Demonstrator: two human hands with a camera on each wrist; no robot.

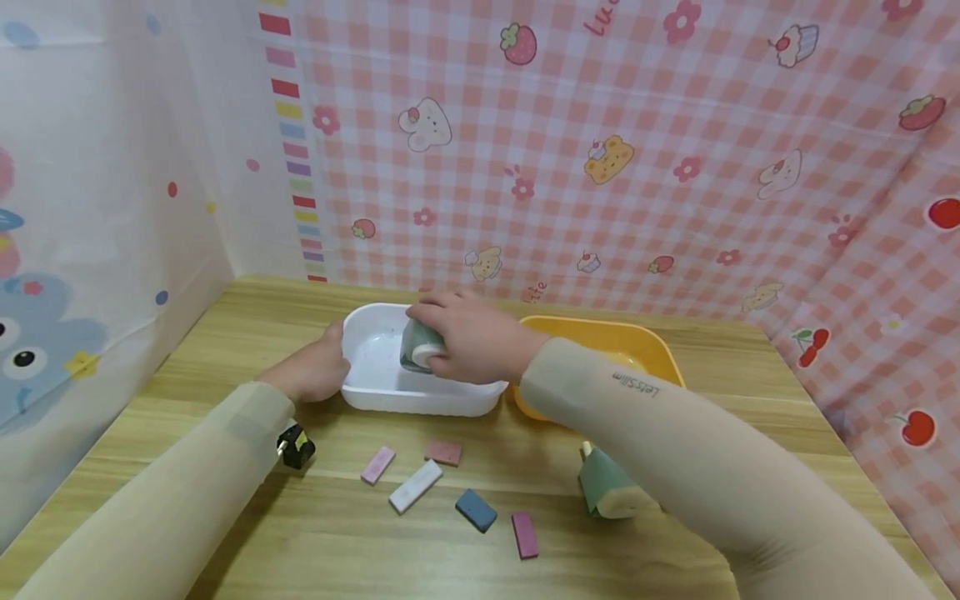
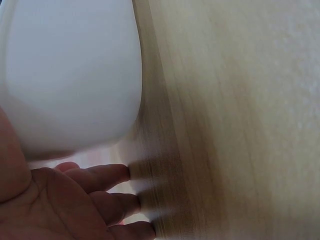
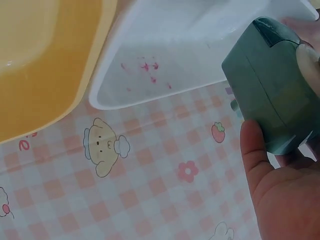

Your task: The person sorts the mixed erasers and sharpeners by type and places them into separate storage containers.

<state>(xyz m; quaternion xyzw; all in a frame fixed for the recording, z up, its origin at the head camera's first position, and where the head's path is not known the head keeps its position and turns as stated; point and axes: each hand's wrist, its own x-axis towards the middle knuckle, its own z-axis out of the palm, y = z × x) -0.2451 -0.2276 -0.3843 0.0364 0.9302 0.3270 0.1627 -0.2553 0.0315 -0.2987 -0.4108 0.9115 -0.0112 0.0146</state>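
At the left end of a white plastic basin (image 1: 423,403), my left hand (image 1: 311,367) grips the rim; its thumb lies along the basin wall (image 2: 75,75) and the lower fingers (image 2: 115,205) stretch down to the table. My right hand (image 1: 480,337) holds a green boxy object (image 1: 416,342) with a round white part, tilted over the inside of that basin. Seen from the right wrist, the green object (image 3: 272,90) has a seam and a dark glossy corner, with thumb and fingers wrapped about it. Pinkish-red specks mark the basin's inner wall (image 3: 165,65).
A yellow basin (image 1: 611,329) stands right of the white one, partly behind my right sleeve. In front lie small flat blocks: pale pink (image 1: 377,465), white (image 1: 416,486), reddish (image 1: 443,452), blue (image 1: 476,510) and magenta (image 1: 525,535). Another green object (image 1: 603,483) stands near my right forearm.
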